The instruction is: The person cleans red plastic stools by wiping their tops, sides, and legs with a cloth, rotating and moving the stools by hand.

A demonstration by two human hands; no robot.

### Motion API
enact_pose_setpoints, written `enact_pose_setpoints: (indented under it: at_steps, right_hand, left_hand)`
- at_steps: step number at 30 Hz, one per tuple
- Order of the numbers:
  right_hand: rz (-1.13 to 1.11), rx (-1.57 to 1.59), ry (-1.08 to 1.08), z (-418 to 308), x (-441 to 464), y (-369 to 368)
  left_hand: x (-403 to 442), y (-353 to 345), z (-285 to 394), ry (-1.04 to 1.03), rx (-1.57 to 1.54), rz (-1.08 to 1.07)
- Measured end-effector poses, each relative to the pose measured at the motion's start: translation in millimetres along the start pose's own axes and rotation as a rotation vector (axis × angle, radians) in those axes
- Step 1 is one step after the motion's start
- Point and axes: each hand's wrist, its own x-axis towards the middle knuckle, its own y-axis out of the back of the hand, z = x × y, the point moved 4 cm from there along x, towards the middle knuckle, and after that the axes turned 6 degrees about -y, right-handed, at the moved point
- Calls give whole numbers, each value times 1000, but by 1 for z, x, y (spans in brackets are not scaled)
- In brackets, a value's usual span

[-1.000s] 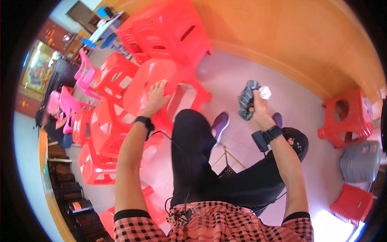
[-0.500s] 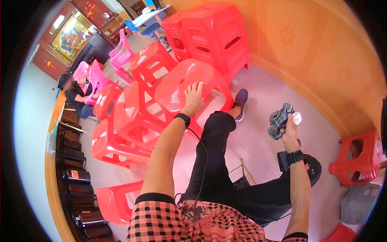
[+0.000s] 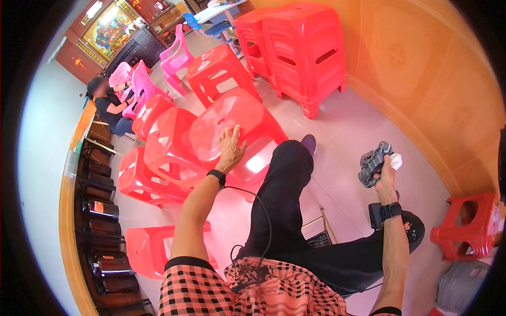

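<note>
My left hand lies with fingers spread on the glossy seat of a red plastic stool, which stands upright just left of my knee. Out to the right, my right hand is closed round a crumpled grey striped cloth. A small white wad also pokes out of that hand; I cannot tell whether it is tissue or fabric. Other red stools crowd round the first: one stool to its left and another stool behind it.
A tall stack of red stools stands by the orange wall panel. At the right sit a smaller red stool and grey stacked plastic. A seated person handles pink chairs at the far left. Dark stools line the left wall.
The stool under my left hand has shifted left and turned, leaving a wider gap to the tall stack. My right hand still holds the cloth, and the view has swung slightly.
</note>
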Motion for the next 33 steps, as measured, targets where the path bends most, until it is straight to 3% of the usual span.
enact_pose_setpoints:
  at_steps: [5,13,18,21,25,33]
  right_hand:
    - [-83,-24,1,-5,-7,-9]
    - [43,-63,-12,-4,-8,-5]
    - [-6,-14,-3,-6,-13,-9]
    - [-37,-48,-14,-6,-11,-8]
    - [18,-74,-32,-7,-18,-11]
    - [60,-108,-100,-2,-15,-7]
  left_hand:
    - [-37,26,-18,73,-34,-37]
    - [-63,44,-32,129,19,-38]
    - [-69,56,-37,204,34,-133]
    - [-58,64,-25,144,102,-119]
    - [-20,53,14,-32,-38,-34]
    - [-6,11,65,-11,-310,-281]
